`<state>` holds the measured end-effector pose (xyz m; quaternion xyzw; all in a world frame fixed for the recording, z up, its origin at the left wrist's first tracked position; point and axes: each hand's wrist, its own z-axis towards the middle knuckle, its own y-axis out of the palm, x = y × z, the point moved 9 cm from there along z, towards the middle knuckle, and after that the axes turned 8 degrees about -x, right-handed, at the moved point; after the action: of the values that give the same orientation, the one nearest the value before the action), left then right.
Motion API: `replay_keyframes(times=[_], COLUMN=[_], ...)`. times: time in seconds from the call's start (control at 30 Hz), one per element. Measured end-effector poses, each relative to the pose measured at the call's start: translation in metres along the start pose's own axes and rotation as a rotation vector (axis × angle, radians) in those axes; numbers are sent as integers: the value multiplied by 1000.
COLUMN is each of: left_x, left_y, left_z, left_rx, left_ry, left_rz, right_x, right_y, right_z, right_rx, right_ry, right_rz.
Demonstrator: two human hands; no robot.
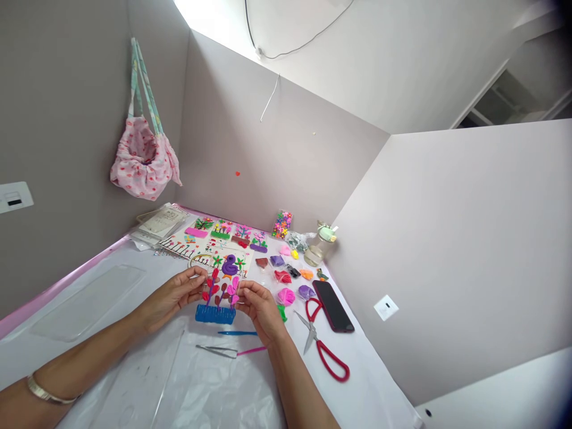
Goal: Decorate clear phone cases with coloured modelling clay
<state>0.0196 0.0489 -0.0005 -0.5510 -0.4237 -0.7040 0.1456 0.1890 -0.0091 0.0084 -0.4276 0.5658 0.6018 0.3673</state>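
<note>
at table [357,390], hands [177,292] pinch clay picture [215,314] by sides

Dark-screened phone [333,306] is lying flat on table [370,381]. Clear jar [314,253] is standing beyond phone. White wall plate [386,307] is sitting right of phone; second plate [16,197] is showing far left of it. Pink cloth bag [143,159] is hanging well left of phone, above its level. Red heart [238,174] is clinging to wall [210,125] beyond phone, leftward.
</note>
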Motion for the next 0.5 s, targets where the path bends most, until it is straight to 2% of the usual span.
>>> replay_keyframes(times=[0.2, 0.5], left_x=[8, 10], left_y=[-12, -10], left_z=[0, -4], left_rx=[97, 143], left_ry=[54, 60], left_rz=[-16, -30], right_x=[8, 16], right_y=[6, 13], right_z=[-2, -1], right_rx=[-49, -107], right_ry=[69, 118], right_rz=[-30, -91])
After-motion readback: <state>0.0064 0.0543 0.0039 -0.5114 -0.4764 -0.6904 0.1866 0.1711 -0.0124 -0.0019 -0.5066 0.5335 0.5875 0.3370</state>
